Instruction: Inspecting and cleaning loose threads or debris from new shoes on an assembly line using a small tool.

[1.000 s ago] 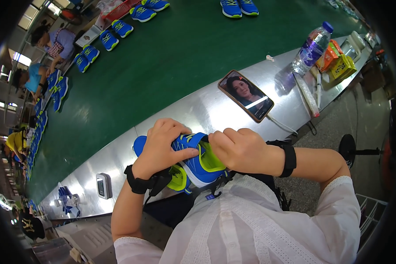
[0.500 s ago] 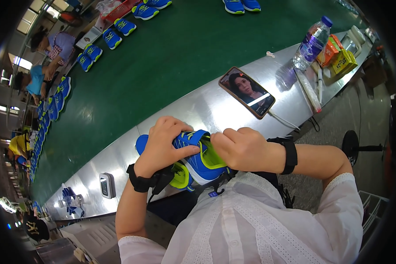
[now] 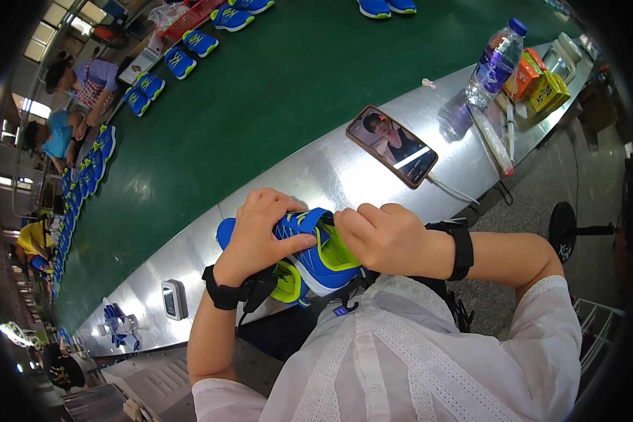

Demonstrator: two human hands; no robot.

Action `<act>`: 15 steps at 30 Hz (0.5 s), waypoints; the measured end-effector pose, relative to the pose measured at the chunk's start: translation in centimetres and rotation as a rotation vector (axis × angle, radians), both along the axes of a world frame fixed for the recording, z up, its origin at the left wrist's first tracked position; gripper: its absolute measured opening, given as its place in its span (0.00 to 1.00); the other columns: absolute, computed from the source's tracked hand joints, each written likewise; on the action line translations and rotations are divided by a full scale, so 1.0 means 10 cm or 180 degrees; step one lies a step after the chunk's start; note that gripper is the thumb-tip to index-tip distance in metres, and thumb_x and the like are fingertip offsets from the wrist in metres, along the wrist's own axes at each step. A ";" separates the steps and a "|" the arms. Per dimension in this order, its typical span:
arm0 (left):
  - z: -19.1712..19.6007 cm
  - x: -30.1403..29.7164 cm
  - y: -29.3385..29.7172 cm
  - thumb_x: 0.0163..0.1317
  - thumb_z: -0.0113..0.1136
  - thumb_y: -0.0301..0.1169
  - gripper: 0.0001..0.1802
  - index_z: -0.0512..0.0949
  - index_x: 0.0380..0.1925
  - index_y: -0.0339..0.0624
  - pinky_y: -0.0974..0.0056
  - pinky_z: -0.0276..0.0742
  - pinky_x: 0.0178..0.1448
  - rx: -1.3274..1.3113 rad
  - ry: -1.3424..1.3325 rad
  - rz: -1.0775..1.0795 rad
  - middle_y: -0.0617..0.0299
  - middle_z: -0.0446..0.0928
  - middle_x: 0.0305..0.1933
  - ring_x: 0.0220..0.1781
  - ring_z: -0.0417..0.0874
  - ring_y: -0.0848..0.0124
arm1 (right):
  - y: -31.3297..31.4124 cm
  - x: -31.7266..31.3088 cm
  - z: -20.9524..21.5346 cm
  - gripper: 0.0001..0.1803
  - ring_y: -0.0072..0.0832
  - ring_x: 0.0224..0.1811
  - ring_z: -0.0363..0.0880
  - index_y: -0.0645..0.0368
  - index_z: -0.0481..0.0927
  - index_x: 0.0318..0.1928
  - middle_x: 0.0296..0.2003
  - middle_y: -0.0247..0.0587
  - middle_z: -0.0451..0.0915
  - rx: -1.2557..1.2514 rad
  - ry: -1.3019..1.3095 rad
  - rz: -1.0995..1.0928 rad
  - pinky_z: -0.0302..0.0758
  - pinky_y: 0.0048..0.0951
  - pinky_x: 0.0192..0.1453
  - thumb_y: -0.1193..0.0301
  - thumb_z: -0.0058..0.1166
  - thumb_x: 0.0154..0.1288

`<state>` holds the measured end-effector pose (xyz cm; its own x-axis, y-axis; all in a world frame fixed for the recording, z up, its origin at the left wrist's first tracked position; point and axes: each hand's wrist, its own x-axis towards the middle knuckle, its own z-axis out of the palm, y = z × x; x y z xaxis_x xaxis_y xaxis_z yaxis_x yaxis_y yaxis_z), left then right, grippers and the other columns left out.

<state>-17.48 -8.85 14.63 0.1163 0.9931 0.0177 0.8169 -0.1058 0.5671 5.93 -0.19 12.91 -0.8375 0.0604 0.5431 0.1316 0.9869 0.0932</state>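
A blue sneaker with lime-green lining and a white sole edge lies at the metal table edge, close to my body. My left hand is wrapped over its front part, the thumb pressed near the laces. My right hand is closed in a pinch at the shoe's opening, by the blue strap or tongue; its fingertips hide exactly what they grip. A second matching sneaker lies beside the first, partly under my left hand and wrist. A black band circles each of my wrists.
A metal ledge borders a green belt carrying several blue sneakers. On the ledge lie a corded phone, a water bottle, a yellow box and a small grey device. Co-workers stand at far left.
Both hands keep nearly the same hold on the sneaker, with only slight finger movement. The view has shifted a little, and the phone's screen picture has changed.
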 end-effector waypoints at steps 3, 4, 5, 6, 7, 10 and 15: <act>-0.01 0.00 0.00 0.46 0.74 0.41 0.24 0.81 0.42 0.42 0.57 0.68 0.60 0.0008 0.0001 0.0009 0.58 0.77 0.46 0.55 0.72 0.57 | -0.02 -0.02 0.02 0.17 0.20 0.27 0.74 0.65 0.81 0.38 0.29 0.32 0.72 -0.0071 -0.0022 -0.0084 0.65 0.18 0.21 0.72 0.57 0.44; -0.01 0.00 0.00 0.46 0.74 0.41 0.24 0.81 0.42 0.43 0.57 0.68 0.60 0.0008 0.0005 0.0009 0.58 0.77 0.46 0.55 0.72 0.57 | -0.03 -0.03 0.02 0.16 0.20 0.27 0.74 0.64 0.81 0.37 0.29 0.32 0.71 -0.0137 -0.0066 -0.0156 0.66 0.18 0.21 0.71 0.57 0.43; -0.02 0.00 -0.01 0.46 0.74 0.41 0.24 0.81 0.42 0.43 0.57 0.68 0.60 0.0010 0.0008 0.0008 0.58 0.77 0.46 0.55 0.72 0.57 | -0.04 -0.03 0.03 0.16 0.20 0.27 0.74 0.64 0.81 0.37 0.29 0.32 0.71 -0.0134 -0.0064 -0.0157 0.66 0.18 0.21 0.71 0.57 0.43; -0.02 0.00 -0.01 0.46 0.74 0.41 0.24 0.81 0.43 0.43 0.57 0.68 0.60 0.0010 0.0005 0.0010 0.58 0.77 0.46 0.55 0.72 0.57 | -0.05 -0.04 0.03 0.16 0.20 0.26 0.74 0.64 0.80 0.36 0.29 0.32 0.71 -0.0170 -0.0104 -0.0214 0.66 0.18 0.21 0.71 0.57 0.43; -0.02 -0.01 -0.01 0.46 0.74 0.41 0.24 0.81 0.43 0.43 0.57 0.68 0.61 0.0008 0.0001 0.0011 0.58 0.77 0.46 0.55 0.72 0.57 | -0.06 -0.04 0.03 0.15 0.20 0.26 0.73 0.64 0.80 0.35 0.29 0.32 0.71 -0.0207 -0.0146 -0.0273 0.67 0.18 0.21 0.70 0.57 0.43; -0.02 0.00 0.00 0.46 0.74 0.41 0.24 0.81 0.43 0.43 0.57 0.68 0.61 -0.0023 0.0039 -0.0004 0.58 0.77 0.46 0.55 0.72 0.57 | -0.08 -0.05 0.09 0.14 0.21 0.25 0.73 0.63 0.79 0.33 0.29 0.32 0.71 -0.0296 -0.0194 -0.0343 0.67 0.18 0.21 0.70 0.57 0.42; -0.07 -0.02 -0.02 0.46 0.74 0.44 0.24 0.82 0.42 0.45 0.56 0.69 0.58 0.0103 -0.0005 0.0023 0.59 0.78 0.45 0.54 0.73 0.57 | -0.10 -0.09 0.03 0.10 0.21 0.26 0.71 0.60 0.78 0.27 0.28 0.33 0.69 0.0002 -0.0067 -0.0330 0.66 0.19 0.20 0.69 0.57 0.41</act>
